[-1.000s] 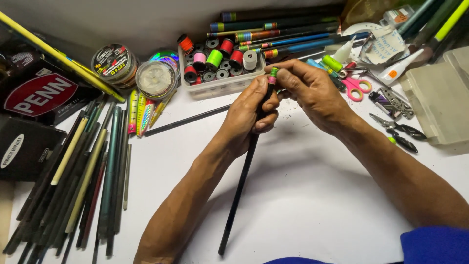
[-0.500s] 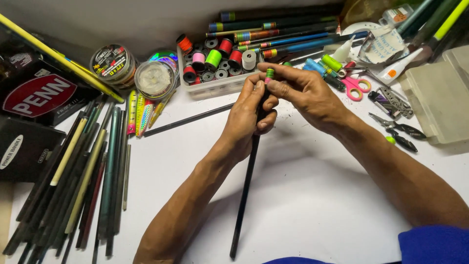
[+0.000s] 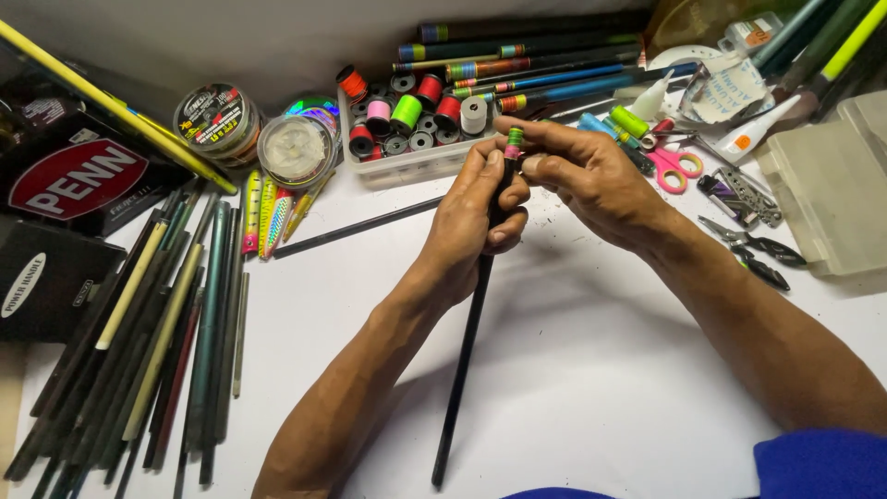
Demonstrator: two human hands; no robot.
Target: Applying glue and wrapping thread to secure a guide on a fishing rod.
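— Rod looks the same as a second ago, upright over the desk?

— Yes. Left hand stays wrapped around it. Right hand keeps pinching the green and pink top, barely moved. Thread spools sit behind.

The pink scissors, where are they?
In the head view the pink scissors lie on the white table at the upper right, just beyond the right hand, between a lime-green tube and the pliers.
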